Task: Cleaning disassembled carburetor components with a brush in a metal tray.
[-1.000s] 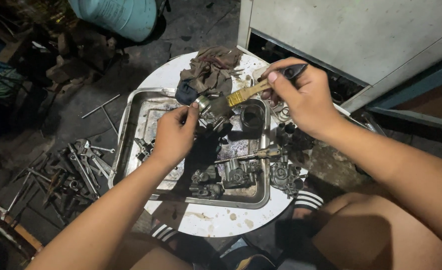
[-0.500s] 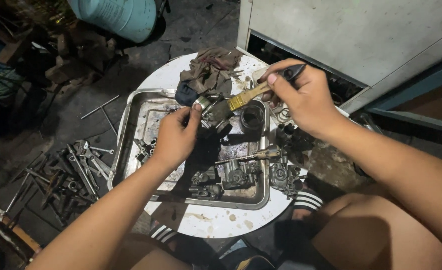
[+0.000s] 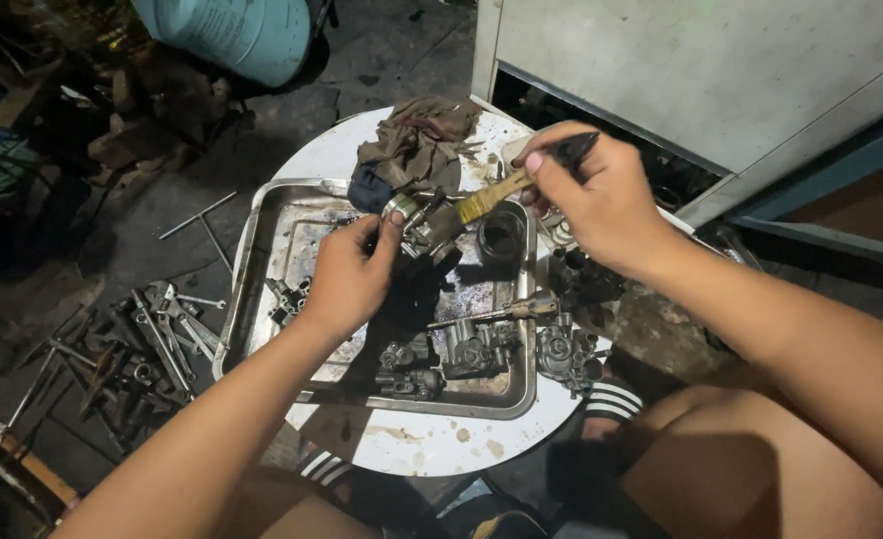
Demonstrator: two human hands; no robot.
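Observation:
My left hand [image 3: 350,274] grips a small greasy metal engine part [image 3: 417,222] above a steel tray [image 3: 262,250]. My right hand [image 3: 591,195] holds a paintbrush [image 3: 506,187] with a dark handle; its yellowish bristles touch the part. The tray stands on a round white table [image 3: 432,444]. More dirty metal parts [image 3: 441,359] and a screwdriver [image 3: 501,311] lie in the tray below my hands. A black cup-shaped piece [image 3: 501,238] stands in the tray's right corner.
A dirty rag [image 3: 417,145] lies at the table's far edge. Wrenches and other tools [image 3: 132,349] are scattered on the dark floor to the left. A blue drum [image 3: 237,30] stands at the back, a grey metal cabinet [image 3: 701,60] at the right. My knees are below the table.
Both hands stay over the tray. The brush has shifted slightly along the part held in my left hand.

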